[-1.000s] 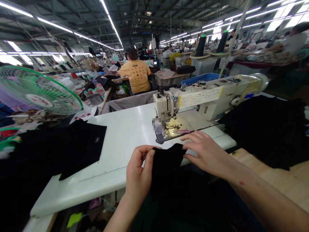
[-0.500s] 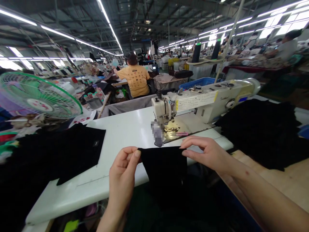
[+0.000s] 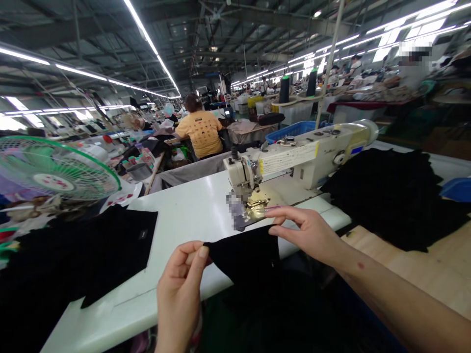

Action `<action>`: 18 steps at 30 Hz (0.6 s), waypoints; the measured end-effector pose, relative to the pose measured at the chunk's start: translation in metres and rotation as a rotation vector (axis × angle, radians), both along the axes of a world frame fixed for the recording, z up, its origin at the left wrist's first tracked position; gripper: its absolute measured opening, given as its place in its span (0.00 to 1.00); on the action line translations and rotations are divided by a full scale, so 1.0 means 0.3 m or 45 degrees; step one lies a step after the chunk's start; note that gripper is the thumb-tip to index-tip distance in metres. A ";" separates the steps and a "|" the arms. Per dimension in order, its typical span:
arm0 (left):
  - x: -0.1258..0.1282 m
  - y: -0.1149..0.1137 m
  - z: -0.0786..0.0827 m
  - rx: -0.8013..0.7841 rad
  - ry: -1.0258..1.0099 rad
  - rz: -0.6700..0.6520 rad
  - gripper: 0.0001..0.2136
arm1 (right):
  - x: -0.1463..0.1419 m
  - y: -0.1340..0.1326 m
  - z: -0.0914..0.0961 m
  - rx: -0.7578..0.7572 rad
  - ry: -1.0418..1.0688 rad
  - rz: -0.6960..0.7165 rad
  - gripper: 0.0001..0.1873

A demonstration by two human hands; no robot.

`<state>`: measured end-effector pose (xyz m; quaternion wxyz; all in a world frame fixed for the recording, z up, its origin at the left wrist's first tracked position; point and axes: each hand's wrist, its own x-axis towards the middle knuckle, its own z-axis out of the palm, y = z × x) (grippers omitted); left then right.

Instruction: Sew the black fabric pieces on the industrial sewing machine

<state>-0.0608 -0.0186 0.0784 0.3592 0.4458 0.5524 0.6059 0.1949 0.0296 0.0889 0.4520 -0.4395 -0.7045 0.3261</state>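
Observation:
A piece of black fabric (image 3: 250,252) hangs over the front edge of the white sewing table (image 3: 184,211), its top edge stretched between my hands. My left hand (image 3: 182,279) pinches its left corner between thumb and forefinger. At the right corner, my right hand (image 3: 301,228) has thumb and fingertips closed on the edge, other fingers loosely bent. Just beyond the fabric stands a sewing machine (image 3: 279,164), its needle area near my right fingertips. A pink-handled tool (image 3: 274,208) lies on the machine bed, partly hidden by that hand.
More black fabric (image 3: 110,250) lies on the table's left side, and a black pile (image 3: 382,196) is at right. A green-rimmed fan (image 3: 55,171) stands at left. Past the table sit a person in a yellow shirt (image 3: 202,132) and a blue basket (image 3: 294,130).
My left hand has moved left and lower, so the fabric's top edge now slants up to the right. My right hand has shifted slightly left, closer to the machine's needle area. The view has turned slightly.

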 end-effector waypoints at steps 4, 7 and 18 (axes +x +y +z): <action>-0.009 -0.003 -0.005 0.014 0.036 0.047 0.17 | -0.003 0.005 0.010 0.007 -0.070 0.019 0.05; -0.023 0.015 0.006 -0.001 0.181 0.055 0.15 | -0.006 0.013 0.029 -0.043 -0.130 0.057 0.04; 0.119 0.141 0.120 0.217 1.204 -0.664 0.08 | -0.081 0.066 0.023 0.547 -0.525 0.305 0.05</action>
